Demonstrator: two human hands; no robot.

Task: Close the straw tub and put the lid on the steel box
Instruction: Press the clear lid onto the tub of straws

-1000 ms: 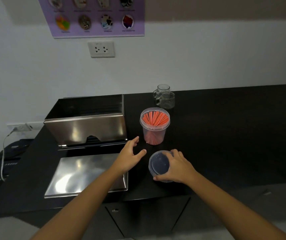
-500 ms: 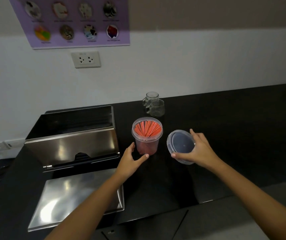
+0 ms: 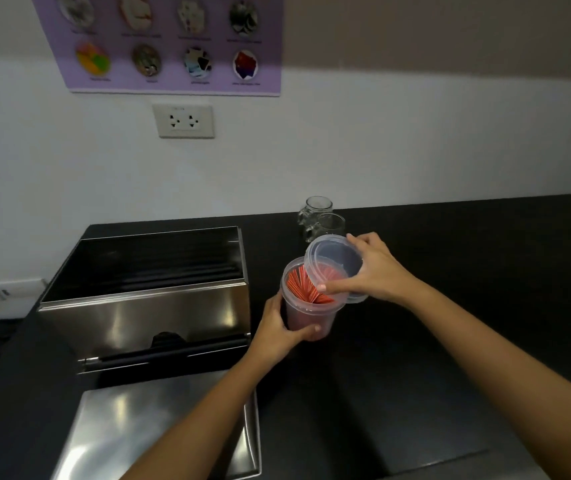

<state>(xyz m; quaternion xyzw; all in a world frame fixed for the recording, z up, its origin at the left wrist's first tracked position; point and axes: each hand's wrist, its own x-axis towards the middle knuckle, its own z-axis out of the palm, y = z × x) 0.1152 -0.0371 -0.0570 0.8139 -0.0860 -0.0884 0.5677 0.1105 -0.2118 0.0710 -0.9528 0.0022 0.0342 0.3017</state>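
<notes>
A clear round tub (image 3: 306, 315) full of red straws stands on the black counter, right of the steel box. My left hand (image 3: 279, 329) is wrapped around the tub's lower left side. My right hand (image 3: 369, 271) holds the tub's clear round lid (image 3: 332, 263), tilted over the right part of the tub's open mouth. The open steel box (image 3: 149, 299) stands at the left with dark contents inside. Its flat steel lid (image 3: 131, 427) lies on the counter in front of it, partly under my left forearm.
Two glass mugs (image 3: 318, 218) stand behind the tub near the wall. The black counter (image 3: 450, 341) stretches to the right. A wall socket (image 3: 183, 121) and a purple poster (image 3: 166, 43) are on the wall above. Dark items lie off the counter's left end.
My right hand has lifted the lid from the counter and carried it up over the tub's mouth. My left hand has moved in and taken hold of the tub's side.
</notes>
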